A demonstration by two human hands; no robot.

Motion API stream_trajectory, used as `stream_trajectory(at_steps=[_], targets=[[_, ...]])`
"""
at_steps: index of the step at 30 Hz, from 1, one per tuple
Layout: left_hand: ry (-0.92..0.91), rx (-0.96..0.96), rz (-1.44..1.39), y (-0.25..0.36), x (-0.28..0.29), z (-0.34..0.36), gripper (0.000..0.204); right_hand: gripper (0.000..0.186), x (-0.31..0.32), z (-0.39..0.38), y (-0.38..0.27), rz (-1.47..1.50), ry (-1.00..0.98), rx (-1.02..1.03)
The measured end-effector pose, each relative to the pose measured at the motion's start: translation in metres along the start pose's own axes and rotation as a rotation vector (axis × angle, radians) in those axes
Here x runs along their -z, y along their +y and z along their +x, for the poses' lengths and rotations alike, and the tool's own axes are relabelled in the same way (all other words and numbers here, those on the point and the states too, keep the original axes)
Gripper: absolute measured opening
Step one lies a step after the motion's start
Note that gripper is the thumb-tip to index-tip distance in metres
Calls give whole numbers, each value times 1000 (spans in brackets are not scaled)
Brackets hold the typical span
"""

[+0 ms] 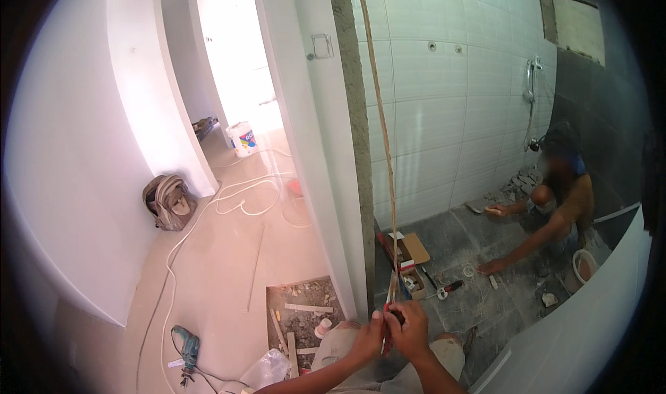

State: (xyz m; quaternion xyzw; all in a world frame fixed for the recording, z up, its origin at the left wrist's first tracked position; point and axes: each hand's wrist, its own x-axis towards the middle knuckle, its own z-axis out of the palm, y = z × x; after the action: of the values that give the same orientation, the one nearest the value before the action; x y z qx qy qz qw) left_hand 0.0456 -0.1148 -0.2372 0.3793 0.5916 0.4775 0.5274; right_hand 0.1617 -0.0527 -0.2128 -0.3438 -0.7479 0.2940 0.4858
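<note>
My left hand (371,335) and my right hand (409,331) are close together at the bottom centre, both closed around the lower end of a long thin wooden strip (381,96) that rises to the top edge. A small red item (388,309), possibly a tool handle, is in my fingers against the strip; its shape is mostly hidden. Just beyond my hands, on the grey tiles, lie open cardboard boxes (413,250) with small parts and a red-and-black handled tool (454,286).
A co-worker (569,193) crouches at right in the shower area, near rubble (520,184) and a bucket (584,266). The white door frame (305,144) divides it from the hallway, where a backpack (170,200), cables (243,186), a drill (184,349) and a floor cut-out (298,297) lie.
</note>
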Motion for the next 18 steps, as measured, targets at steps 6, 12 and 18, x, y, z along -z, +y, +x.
stream_trajectory(at_steps=[6,12,18], targets=[[-52,7,73,13,6,-8,75,17,0,-7,7,104,-60,73],[-26,-88,62,15,-1,-21,65,20,5,-11,2,104,-35,147],[45,-351,32,29,-3,-19,59,25,4,-7,-10,292,88,-82]])
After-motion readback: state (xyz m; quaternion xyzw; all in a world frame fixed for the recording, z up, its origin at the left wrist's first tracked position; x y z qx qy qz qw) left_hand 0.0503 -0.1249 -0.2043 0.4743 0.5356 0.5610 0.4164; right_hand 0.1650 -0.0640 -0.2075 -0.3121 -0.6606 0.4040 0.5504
